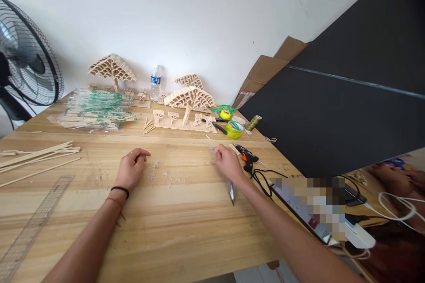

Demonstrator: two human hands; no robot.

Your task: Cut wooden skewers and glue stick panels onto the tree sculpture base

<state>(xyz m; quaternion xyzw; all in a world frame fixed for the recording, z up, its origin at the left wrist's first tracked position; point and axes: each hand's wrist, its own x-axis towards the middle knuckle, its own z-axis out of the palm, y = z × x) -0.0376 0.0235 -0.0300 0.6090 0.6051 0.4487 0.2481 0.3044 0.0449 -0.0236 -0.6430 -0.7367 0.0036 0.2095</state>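
Note:
My left hand [133, 166] rests on the wooden table with its fingers loosely bent and apart, holding nothing. Close to its fingertips lie stringy, whitish scraps [154, 170]. My right hand [228, 160] is closed, and a thin, translucent piece [211, 147] sticks out past its fingertips; its kind is unclear. Below the right wrist lies a pen-like tool [231, 193] with a dark tip, partly hidden by the arm. A black and orange glue gun [247, 157] lies just right of that hand.
Stick-built umbrella models [189, 101], a water bottle [156, 83] and bagged sticks [96, 108] line the back. Loose sticks [40, 157] and a clear ruler [36, 225] lie left, near a fan [29, 48]. Tape [234, 129], thread [253, 124] and a tablet [299, 212] are right.

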